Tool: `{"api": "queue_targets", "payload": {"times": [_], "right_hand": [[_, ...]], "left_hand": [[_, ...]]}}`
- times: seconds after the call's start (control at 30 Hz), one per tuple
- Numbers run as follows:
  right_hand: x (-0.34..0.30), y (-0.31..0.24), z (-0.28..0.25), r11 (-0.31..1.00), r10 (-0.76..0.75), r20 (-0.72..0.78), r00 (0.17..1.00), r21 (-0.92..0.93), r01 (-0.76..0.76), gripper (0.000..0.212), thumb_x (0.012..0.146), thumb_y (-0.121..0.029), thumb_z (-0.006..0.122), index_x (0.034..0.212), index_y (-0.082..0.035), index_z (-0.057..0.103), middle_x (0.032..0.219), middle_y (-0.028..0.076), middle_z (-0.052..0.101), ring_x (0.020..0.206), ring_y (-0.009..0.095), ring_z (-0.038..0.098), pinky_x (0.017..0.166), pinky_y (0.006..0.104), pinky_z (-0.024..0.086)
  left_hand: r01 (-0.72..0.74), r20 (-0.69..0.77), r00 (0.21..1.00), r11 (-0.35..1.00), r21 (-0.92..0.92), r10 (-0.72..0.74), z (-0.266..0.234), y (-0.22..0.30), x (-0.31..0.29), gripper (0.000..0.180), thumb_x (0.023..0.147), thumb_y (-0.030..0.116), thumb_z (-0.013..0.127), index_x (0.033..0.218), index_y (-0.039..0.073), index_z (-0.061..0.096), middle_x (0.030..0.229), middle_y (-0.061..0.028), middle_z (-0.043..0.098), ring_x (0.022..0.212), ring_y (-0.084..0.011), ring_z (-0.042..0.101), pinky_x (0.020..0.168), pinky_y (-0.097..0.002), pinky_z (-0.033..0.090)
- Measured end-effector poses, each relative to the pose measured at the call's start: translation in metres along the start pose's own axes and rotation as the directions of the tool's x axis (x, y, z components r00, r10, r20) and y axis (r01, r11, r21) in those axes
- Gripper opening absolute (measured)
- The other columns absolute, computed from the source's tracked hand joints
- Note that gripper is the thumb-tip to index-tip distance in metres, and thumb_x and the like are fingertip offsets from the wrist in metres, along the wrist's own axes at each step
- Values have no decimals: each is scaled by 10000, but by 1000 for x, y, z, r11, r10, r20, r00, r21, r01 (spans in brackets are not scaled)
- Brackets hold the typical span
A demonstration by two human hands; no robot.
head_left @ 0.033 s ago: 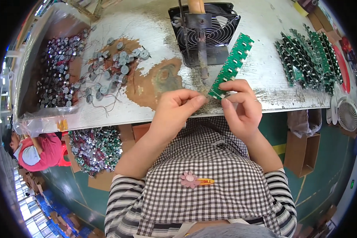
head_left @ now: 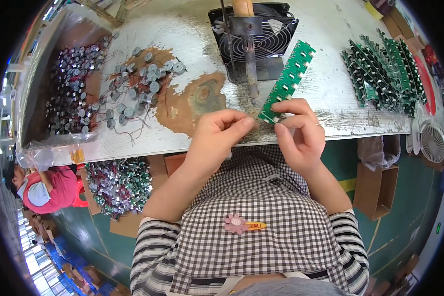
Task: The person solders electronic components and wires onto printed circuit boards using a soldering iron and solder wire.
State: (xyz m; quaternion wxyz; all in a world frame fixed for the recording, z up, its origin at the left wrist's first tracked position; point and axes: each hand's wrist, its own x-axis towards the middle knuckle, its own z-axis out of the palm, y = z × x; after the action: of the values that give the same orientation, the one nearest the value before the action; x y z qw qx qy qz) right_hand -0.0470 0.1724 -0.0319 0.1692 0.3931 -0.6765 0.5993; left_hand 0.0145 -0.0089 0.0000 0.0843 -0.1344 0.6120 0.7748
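You look to be at a joining step at the near end of the green circuit strip (head_left: pixel 287 76), just by the downward tip of the soldering iron (head_left: pixel 250 64); that is a judgement, since the spot where your fingers meet the strip is too small to read. As it stands, the next move seems to call for a still strip and a fine, steady lead from your left fingertips, clear of the iron. The strip slants from close to the front edge of the worktop (head_left: pixel 330 24) toward its back right corner, right of the iron and fan (head_left: pixel 277 47). Your right hand (head_left: pixel 305 135) is grasping its near end, index fingertip over the side, the thumb curled in below. Your left hand (head_left: pixel 212 135) has thumb and index pinched together beside that end; you cannot tell from here what, if anything, is between them. Loose motors (head_left: pixel 155 87) lie toward the worktop's left edge, and a heap of boards (head_left: pixel 387 71) sits near its right edge.
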Motion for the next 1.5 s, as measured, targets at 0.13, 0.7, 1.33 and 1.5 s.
{"api": "queue_targets", "payload": {"times": [0.13,0.7,1.33,1.5], "right_hand": [[3,-2,-1,998,-8,32,999,58,6,143,738,85,613,795,4,510,1001,213,616,817,279,576,706,351,466],[16,2,7,990,-135,6,991,-26,135,175,714,93,644,799,8,516,1047,226,606,874,320,591,746,380,476],[10,2,12,995,-100,-10,995,4,100,165,731,80,648,800,7,518,1071,227,605,895,321,593,768,369,478],[4,4,13,999,-39,-22,999,20,39,159,729,76,652,804,13,527,1071,227,606,893,312,594,765,363,481]], "left_hand": [[-90,10,996,994,-58,91,2,-1,3,130,830,104,658,832,-25,655,897,-30,607,648,-29,486,543,-171,356],[-75,-17,997,980,-186,73,5,10,16,86,717,53,603,681,-21,627,941,-70,594,636,-56,485,565,-183,356],[-116,-55,992,982,-149,109,6,8,14,64,693,27,608,659,-26,619,938,-82,584,763,-89,518,689,-215,394],[-130,-26,991,987,-99,128,4,2,18,68,711,33,603,666,-18,610,952,-73,556,698,-70,482,627,-199,362]]}}
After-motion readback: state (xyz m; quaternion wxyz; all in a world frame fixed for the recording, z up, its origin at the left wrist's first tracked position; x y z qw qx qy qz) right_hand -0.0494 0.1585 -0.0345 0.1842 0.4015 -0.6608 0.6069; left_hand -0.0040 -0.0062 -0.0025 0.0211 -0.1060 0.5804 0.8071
